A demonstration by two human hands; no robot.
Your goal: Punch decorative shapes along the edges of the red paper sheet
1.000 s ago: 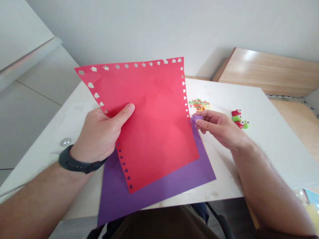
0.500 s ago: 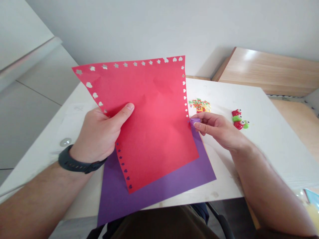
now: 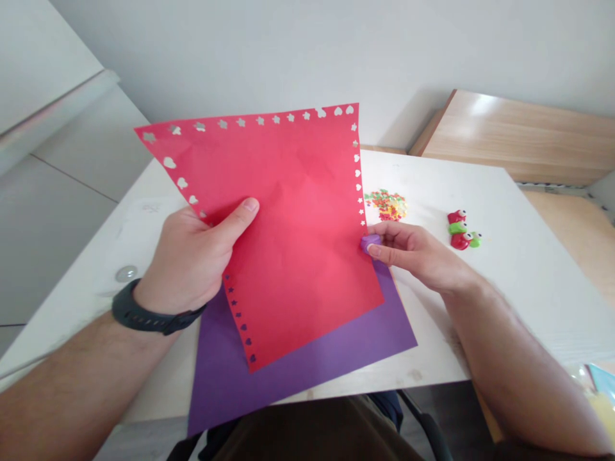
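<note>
My left hand [image 3: 192, 262] grips a red paper sheet [image 3: 298, 224] by its left edge, thumb on the front, and holds it tilted above the table. Small star and heart shapes are punched along the sheet's edges. At the sheet's right edge, my right hand [image 3: 413, 253] pinches a small purple punch [image 3: 370, 242], just below the last punched star. A purple sheet [image 3: 307, 358] lies flat on the white table [image 3: 519, 275] under the red one.
A little heap of coloured paper cut-outs [image 3: 387, 203] lies behind my right hand. Red and green frog-shaped punches [image 3: 462, 230] sit further right. A wooden board [image 3: 519, 137] leans at the back right. A round metal disc [image 3: 125, 273] is set in the table at the left.
The red sheet has tilted slightly up and left. My right hand with the purple punch has slid a little down the sheet's right edge.
</note>
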